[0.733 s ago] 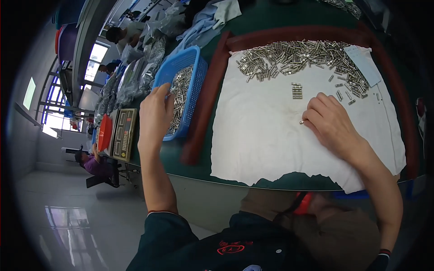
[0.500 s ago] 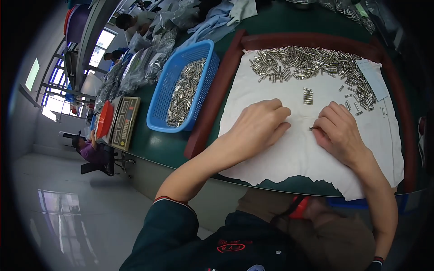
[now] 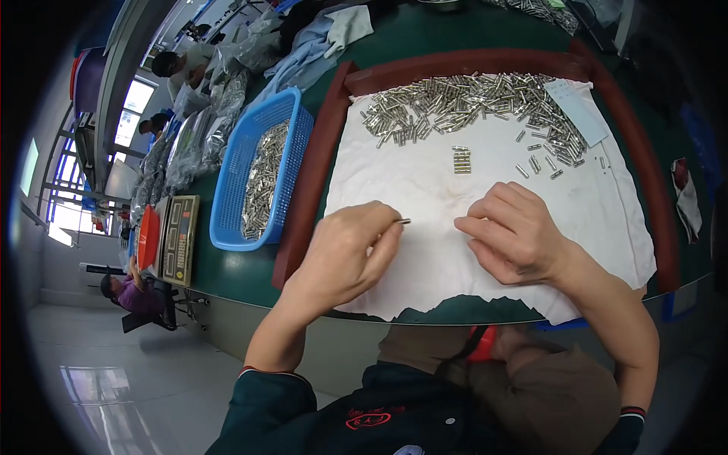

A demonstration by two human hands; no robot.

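Note:
A small silvery metal pin point(image 3: 404, 221) sticks out from between the thumb and forefinger of my left hand point(image 3: 345, 246), held just above the white cloth point(image 3: 425, 273). My right hand point(image 3: 512, 239) hovers opposite, fingers loosely curled and the thumb apart from the forefinger; nothing shows between them. Beyond both hands, several like pins lie side by side in a neat stack point(image 3: 462, 161). A large loose heap of pins point(image 3: 447, 102) spreads along the cloth's far edge, with a few strays point(image 3: 535, 163) at its right end.
A dark red wooden frame point(image 3: 315, 174) borders the cloth. Left of it stand a blue basket point(image 3: 220, 220) full of pins and a scale point(image 3: 182, 239) with a red tray point(image 3: 148, 239). A pale blue card point(image 3: 578, 114) lies at the heap's right. Other people point(image 3: 140, 294) sit farther left.
The pin at my right fingertips is gone from there, and one now shows in my left hand. My hands have drawn apart and the view has shifted.

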